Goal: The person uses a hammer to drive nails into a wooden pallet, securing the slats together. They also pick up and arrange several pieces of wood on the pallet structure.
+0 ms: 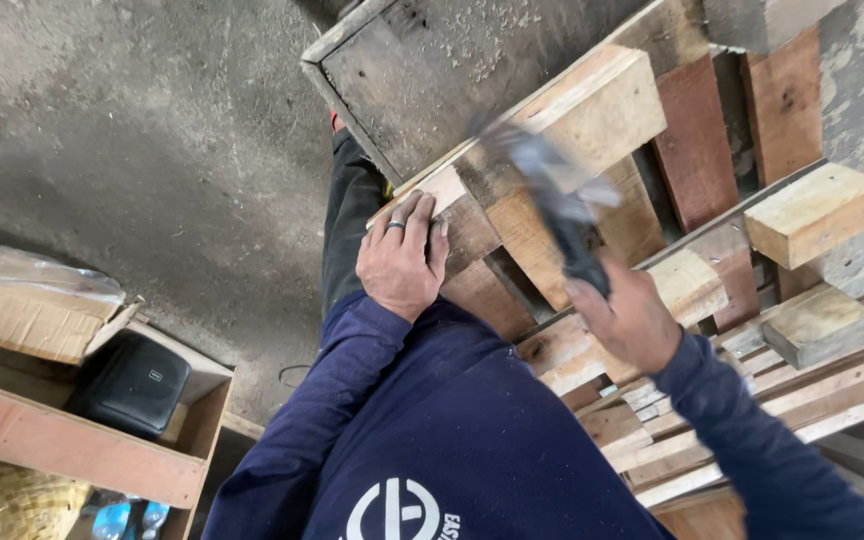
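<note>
The person wears a dark navy long-sleeved top, its sleeves running down to both wrists. A white round emblem with white lettering beside it is printed on the chest, at the near edge of the view. Dark trousers show beyond the top. The left hand [402, 262] bears a dark ring on one finger; the right hand [632, 320] is bare.

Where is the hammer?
In the head view, the hammer is right of centre, gripped by the right hand, its blurred head over the wooden pallet.
</note>
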